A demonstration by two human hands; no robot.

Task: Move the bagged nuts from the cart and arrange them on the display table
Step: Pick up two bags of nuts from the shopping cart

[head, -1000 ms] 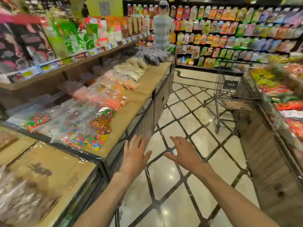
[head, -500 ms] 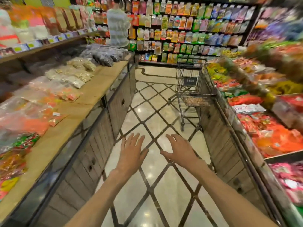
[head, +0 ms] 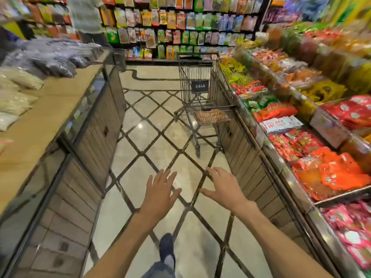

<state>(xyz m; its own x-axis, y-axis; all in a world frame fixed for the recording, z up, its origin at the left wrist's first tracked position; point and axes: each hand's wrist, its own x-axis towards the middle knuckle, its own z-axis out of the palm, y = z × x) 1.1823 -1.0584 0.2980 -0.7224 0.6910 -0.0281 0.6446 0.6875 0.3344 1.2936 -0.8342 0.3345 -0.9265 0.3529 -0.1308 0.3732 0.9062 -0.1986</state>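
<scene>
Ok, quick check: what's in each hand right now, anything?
Left hand: open, fingers spread, holding nothing.
Right hand: open, fingers spread, holding nothing.

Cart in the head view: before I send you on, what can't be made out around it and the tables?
- Cart load: an orange-brown mass behind the wire; bags cannot be counted.
- Cart label: too small to read.
- Left table: bags blurred, cut off by the left edge.
- Top left: motion blur hides the shelves.
- Both hands, left and right, are plain: open, holding nothing.
</scene>
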